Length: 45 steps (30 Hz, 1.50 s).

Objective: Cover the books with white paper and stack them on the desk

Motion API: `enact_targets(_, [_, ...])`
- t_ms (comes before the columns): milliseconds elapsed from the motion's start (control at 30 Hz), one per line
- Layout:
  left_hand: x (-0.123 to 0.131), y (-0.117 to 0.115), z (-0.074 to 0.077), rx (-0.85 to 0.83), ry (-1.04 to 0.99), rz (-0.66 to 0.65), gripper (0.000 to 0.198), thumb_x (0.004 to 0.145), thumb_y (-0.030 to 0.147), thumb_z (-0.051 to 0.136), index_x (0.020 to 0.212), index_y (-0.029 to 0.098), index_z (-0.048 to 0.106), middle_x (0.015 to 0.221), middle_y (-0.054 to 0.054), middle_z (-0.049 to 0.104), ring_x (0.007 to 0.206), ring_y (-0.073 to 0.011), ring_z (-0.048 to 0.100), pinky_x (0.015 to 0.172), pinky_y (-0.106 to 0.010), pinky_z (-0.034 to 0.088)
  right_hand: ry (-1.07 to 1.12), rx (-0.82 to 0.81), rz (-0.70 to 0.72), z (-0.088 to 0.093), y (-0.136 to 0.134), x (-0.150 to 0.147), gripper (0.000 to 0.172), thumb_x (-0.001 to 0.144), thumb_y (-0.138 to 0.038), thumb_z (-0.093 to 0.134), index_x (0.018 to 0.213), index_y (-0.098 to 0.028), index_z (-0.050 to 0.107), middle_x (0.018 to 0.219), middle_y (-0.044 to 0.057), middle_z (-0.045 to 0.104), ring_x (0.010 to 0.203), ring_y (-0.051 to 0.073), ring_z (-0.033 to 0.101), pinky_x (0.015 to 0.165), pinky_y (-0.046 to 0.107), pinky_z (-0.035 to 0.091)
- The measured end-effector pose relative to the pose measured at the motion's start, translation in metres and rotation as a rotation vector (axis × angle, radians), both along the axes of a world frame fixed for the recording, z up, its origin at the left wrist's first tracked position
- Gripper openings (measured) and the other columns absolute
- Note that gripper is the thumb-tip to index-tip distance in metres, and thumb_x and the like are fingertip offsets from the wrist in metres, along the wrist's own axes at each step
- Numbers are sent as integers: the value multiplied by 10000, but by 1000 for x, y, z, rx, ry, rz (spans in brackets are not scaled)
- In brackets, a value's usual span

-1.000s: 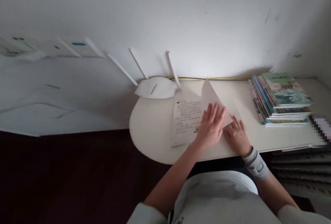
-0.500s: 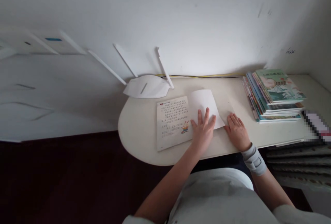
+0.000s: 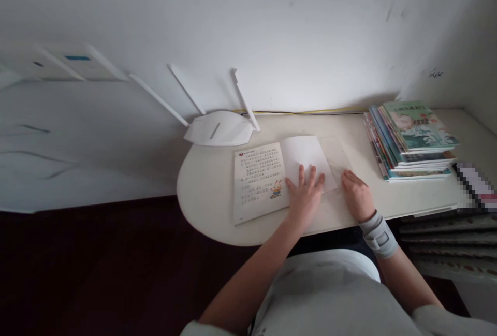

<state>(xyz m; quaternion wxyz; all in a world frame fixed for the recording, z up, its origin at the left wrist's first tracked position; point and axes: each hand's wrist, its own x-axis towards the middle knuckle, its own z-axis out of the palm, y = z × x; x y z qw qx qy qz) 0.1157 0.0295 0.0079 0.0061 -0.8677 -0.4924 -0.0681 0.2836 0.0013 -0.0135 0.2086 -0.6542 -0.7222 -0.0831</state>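
An open booklet [image 3: 258, 201] lies on the white table, with printed text and a small cartoon rabbit on its left page and a blank white right page [image 3: 303, 152]. My left hand [image 3: 306, 196] rests on the lower part of the blank page, fingers spread. From beneath the right side of the booklet, a faint see-through cover [image 3: 337, 157] reaches out over the tabletop. At its right edge is my right hand [image 3: 357, 196], with fingers bent and pressed together on that edge; the fingertips are partly hidden. A grey band is around my right wrist.
A white router [image 3: 221, 130] with raised antennas stands at the table's back left. Stacked books [image 3: 421, 126] sit on the right, near a blurred dark-edged object [image 3: 476, 186]. Cables run along the wall. The table's rounded edge [image 3: 186, 212] is at the left.
My right hand has gone from flat, extended fingers to bent ones. The blank page's lower right corner lies a little farther from that hand, and the see-through cover shows more clearly.
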Motion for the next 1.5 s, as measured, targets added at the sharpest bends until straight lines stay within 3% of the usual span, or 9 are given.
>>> enact_targets(267, [2,-1,2,13,10,-9,399,911,192,342,1283,246,473,1437,-125,350,1334,-421,199,893,-755,258,-91,-119,-116,18,1,-8,192,873,-96,419,843,-154,599,928,84,644,842,166,590,684,255,459])
enact_targets(400, [2,0,2,5,-6,-4,401,913,189,333,1281,251,478,1434,-124,357,1337,-412,201,901,-753,252,-166,-106,-179,19,0,-10,181,883,-117,397,836,-156,567,893,98,605,864,200,536,635,273,431])
enact_targets(533, [2,1,0,-1,-19,-2,404,910,180,333,1278,254,481,1434,-122,357,1338,-411,198,905,-753,243,-117,-72,-209,13,3,-8,222,912,-178,357,904,-142,575,995,126,597,915,214,530,725,306,444])
enact_targets(633, [2,1,-1,-7,-23,-6,406,907,189,346,1288,262,465,1441,-120,345,1344,-406,186,909,-753,234,-81,-45,-172,4,6,-6,324,913,-282,379,1100,-79,549,1235,190,517,1147,259,461,911,373,401])
enact_targets(733, [2,0,-2,-4,-23,-7,408,908,189,345,1294,261,456,1449,-115,333,1346,-406,178,913,-753,225,-95,-102,-134,-4,9,-4,474,916,-334,361,1245,-9,466,1345,229,425,1273,289,359,1012,419,320])
enact_targets(867, [1,0,-3,7,-23,-10,402,911,203,345,1293,257,457,1448,-110,336,1342,-415,177,914,-755,220,-74,-174,-120,-5,12,-3,464,910,-275,377,1262,15,466,1344,218,438,1274,285,370,1024,399,318])
enact_targets(1000, [1,-1,-1,-1,-12,-11,408,908,191,348,1297,247,454,1443,-120,341,1338,-418,186,906,-755,229,-22,-129,-123,-5,14,-2,407,910,-195,345,1238,-18,509,1317,196,478,1261,258,397,1013,387,341])
enact_targets(1367, [17,-2,7,2,-51,-7,417,906,176,312,1283,225,483,1412,-134,389,1321,-419,233,919,-736,248,106,-75,-84,-7,13,3,422,929,-207,279,1201,-27,547,1289,187,508,1260,243,406,1021,410,360])
enact_targets(1500, [18,-7,9,-24,-70,-62,426,898,169,319,1285,242,482,1423,-118,379,1322,-422,232,900,-735,272,151,-66,-89,-6,13,3,433,931,-228,267,1202,-19,532,1285,207,503,1264,248,399,1015,440,366])
